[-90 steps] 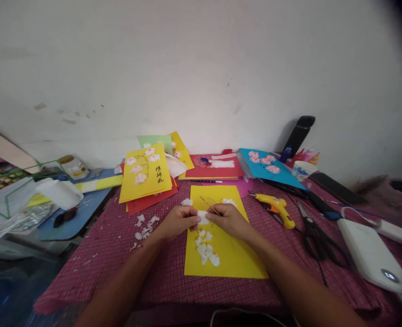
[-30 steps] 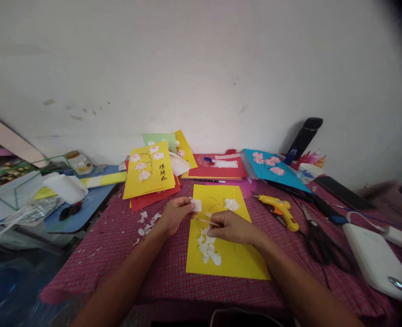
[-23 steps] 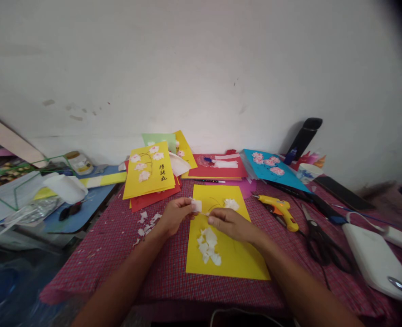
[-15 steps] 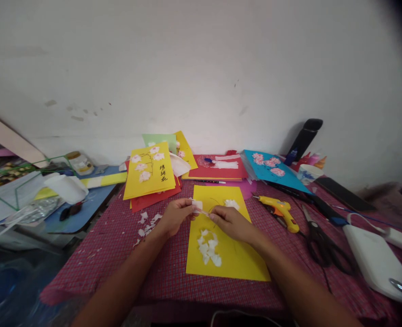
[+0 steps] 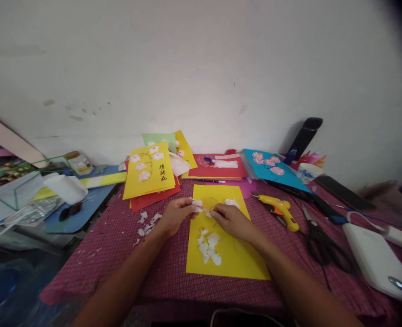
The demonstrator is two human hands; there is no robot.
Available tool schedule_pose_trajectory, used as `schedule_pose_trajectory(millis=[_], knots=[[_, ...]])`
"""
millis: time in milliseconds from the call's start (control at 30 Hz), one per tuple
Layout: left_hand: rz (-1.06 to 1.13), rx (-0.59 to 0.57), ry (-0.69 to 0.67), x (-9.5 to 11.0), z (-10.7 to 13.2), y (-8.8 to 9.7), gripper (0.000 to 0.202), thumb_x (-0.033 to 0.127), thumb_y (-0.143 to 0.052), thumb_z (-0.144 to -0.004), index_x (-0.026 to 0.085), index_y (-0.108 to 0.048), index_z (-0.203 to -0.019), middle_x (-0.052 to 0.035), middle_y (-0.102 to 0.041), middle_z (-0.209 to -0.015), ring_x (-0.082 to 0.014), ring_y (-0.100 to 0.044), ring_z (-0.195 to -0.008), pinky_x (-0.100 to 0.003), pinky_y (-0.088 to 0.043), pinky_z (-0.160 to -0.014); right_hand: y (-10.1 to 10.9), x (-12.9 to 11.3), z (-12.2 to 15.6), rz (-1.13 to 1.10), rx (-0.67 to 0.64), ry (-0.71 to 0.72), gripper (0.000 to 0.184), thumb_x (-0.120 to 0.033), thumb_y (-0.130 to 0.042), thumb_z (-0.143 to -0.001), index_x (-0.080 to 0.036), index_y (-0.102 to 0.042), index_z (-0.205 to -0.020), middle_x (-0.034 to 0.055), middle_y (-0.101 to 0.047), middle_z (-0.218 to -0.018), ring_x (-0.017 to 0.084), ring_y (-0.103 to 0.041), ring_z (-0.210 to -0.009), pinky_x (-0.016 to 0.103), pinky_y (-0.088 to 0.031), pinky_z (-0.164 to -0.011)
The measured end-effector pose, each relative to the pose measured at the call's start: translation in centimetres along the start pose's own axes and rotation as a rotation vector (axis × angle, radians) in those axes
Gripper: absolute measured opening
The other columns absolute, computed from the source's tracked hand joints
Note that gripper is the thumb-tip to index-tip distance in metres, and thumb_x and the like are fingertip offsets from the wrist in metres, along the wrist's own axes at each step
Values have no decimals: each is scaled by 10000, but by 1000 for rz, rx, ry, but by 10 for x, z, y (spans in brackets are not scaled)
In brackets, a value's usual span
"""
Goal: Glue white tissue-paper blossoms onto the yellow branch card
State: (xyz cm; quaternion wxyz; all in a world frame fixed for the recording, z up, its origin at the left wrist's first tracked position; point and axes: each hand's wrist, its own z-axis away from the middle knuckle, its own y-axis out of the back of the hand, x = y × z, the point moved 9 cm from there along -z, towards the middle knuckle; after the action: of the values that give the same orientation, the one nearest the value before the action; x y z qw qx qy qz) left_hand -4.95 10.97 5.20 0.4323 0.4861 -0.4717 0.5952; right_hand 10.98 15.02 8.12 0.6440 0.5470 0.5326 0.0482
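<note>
My left hand [image 5: 176,215] pinches a small white paper piece [image 5: 197,205] above the top left of a yellow card [image 5: 235,259]. My right hand [image 5: 231,220] is closed on a thin stick [image 5: 206,210] whose tip meets that paper piece. On the card below the hands lies a cluster of white paper scraps [image 5: 208,245], and a white paper flower [image 5: 231,203] sits near its top edge. The card lies on a red checked tablecloth [image 5: 119,263].
A yellow glue gun [image 5: 278,209], black scissors [image 5: 320,243] and a white power bank [image 5: 378,263] lie to the right. Finished flower cards in yellow [image 5: 148,170], red [image 5: 218,167] and blue [image 5: 272,168] line the wall. White scraps [image 5: 146,223] lie left of the card. A white cup [image 5: 65,187] lies far left.
My right hand dipped to the scraps on the card and came back up with the stick to the paper piece in my left hand. The view shifted slightly.
</note>
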Motion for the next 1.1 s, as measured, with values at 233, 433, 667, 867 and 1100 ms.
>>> schedule_pose_trajectory(millis=[233,433,667,867,1100], knots=[[9,-14,0,5,3,0,242,171,-740,-634,140,-758,-874,-76,-750,-877,-158,-668,-732,-272,-510,-688,2,2,0,9,5,-3,287,-346,-449,-973,-192,-614,-796,26,-648,-763,160,-564,-688,264,-338,-609],[-152,-30,-17,11,5,-1,246,292,-751,-720,139,-757,-913,-99,-750,-903,-176,-672,-756,-292,-511,-698,0,6,0,-42,-9,0,288,-358,-461,-969,-192,-621,-797,13,-644,-743,149,-557,-668,257,-341,-601],[-330,-71,-117,19,5,-4,165,300,-715,-768,140,-729,-809,-23,-671,-699,-123,-587,-646,-237,-449,-627,-2,2,1,-55,-24,35,305,-365,-457,-971,-192,-593,-760,-7,-605,-697,132,-519,-627,248,-321,-576],[-405,-142,-105,16,6,-7,214,342,-698,-792,131,-720,-816,-21,-672,-719,-119,-579,-647,-227,-440,-624,-5,-1,3,-43,-44,65,239,-321,-496,-943,-197,-586,-760,-15,-595,-688,126,-513,-612,242,-313,-568],[-496,-167,-99,13,6,-7,259,376,-682,-812,136,-749,-882,-37,-706,-759,-135,-610,-677,-229,-454,-631,-1,1,2,-41,29,60,54,-211,-588,-852,-203,-572,-801,-24,-595,-697,129,-522,-630,233,-322,-571]])
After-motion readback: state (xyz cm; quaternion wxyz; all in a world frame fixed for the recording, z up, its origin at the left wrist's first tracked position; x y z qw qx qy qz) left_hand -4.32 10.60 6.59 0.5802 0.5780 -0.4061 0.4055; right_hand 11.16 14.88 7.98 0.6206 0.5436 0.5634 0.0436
